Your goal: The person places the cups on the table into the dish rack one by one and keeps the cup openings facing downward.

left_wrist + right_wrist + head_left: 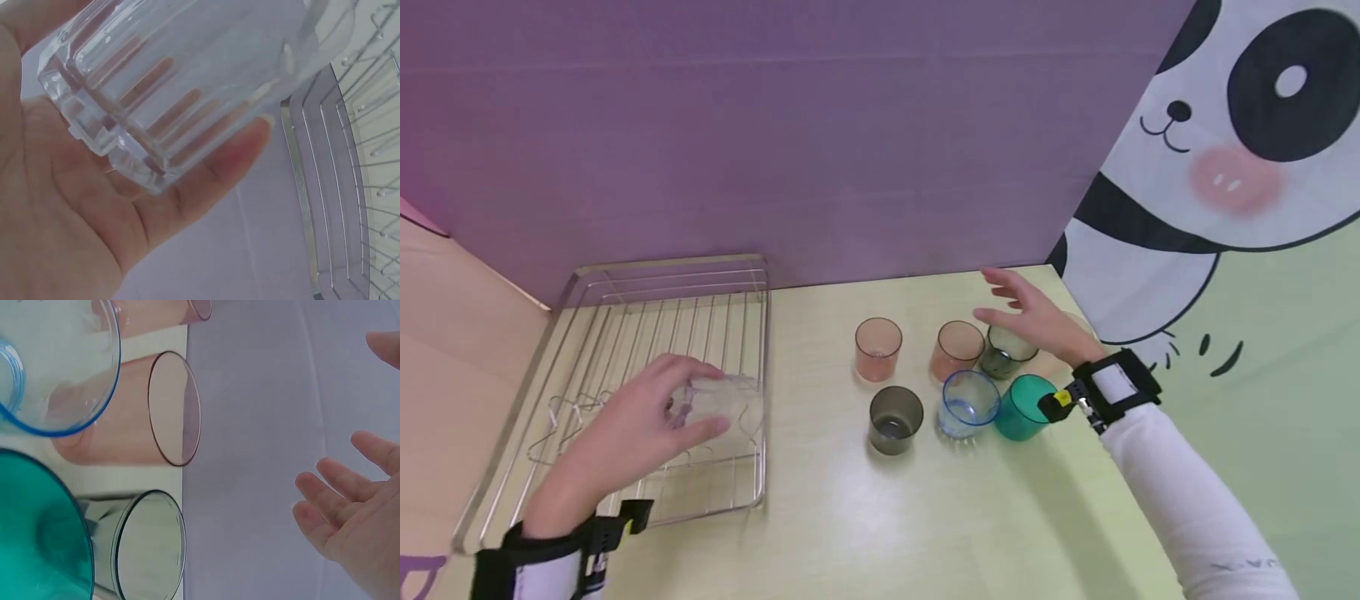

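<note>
My left hand [636,412] grips a colourless drinking glass [187,81], tilted on its side, over the wire rack [763,333]. In the left wrist view, the fingers and thumb wrap round its fluted base end. My right hand [1037,317] hovers with loosely spread fingers above a smoky green glass [1002,360], holding nothing. Near it stand a pink glass [953,357], a blue-rimmed glass [966,410] and a teal glass [1021,412], partly covered by the wrist strap. Further left are another pink glass [877,354] and a grey glass [893,423].
The metal rack lies at the left of the pale wooden table [880,525], its bent wire holders [561,425] partly behind the left hand. A purple cloth [850,150] hangs along the back edge, and a panda-print cloth [1247,200] is at the right.
</note>
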Tool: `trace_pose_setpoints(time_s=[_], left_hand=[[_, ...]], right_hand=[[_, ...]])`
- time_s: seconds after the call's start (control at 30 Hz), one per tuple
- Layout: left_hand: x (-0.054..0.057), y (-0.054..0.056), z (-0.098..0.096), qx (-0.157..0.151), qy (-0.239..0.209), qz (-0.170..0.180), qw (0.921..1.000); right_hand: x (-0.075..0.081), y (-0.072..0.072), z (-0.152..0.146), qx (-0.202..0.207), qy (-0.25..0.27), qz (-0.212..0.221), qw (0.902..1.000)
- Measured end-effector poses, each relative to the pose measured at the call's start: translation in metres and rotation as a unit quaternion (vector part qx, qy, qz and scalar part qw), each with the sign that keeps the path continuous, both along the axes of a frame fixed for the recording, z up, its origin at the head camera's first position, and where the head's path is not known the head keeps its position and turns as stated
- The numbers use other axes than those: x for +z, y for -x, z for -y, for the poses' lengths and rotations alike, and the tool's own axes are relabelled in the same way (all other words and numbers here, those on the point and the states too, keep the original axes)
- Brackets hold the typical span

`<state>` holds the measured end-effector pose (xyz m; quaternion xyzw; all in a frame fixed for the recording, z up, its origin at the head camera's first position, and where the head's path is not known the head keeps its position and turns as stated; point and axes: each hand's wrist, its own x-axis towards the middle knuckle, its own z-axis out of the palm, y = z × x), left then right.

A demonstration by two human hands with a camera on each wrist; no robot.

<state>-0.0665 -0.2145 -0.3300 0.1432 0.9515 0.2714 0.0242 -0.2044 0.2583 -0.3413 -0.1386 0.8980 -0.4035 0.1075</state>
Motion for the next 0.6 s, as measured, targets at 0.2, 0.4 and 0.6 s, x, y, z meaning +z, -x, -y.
trace_pose_setpoints(time_s=[0.2,0.4,0.6], left_hand=[[-0.006,-0.008,0.005,-0.007,0.02,0.001,0.9998],[-0.016,-0.016,0.011,-0.007,0.036,0.006,0.9993],[-0.021,-0.021,0.014,-0.012,0.047,0.013,0.9988]], right_hand=[[0.0,0.002,-0.009,-0.013,0.001,0.007,0.9999],[0.001,0.002,-0.017,-0.018,0.006,0.013,0.9997],[0.0,0.002,-0.022,-0.023,0.002,0.016,0.9996]])
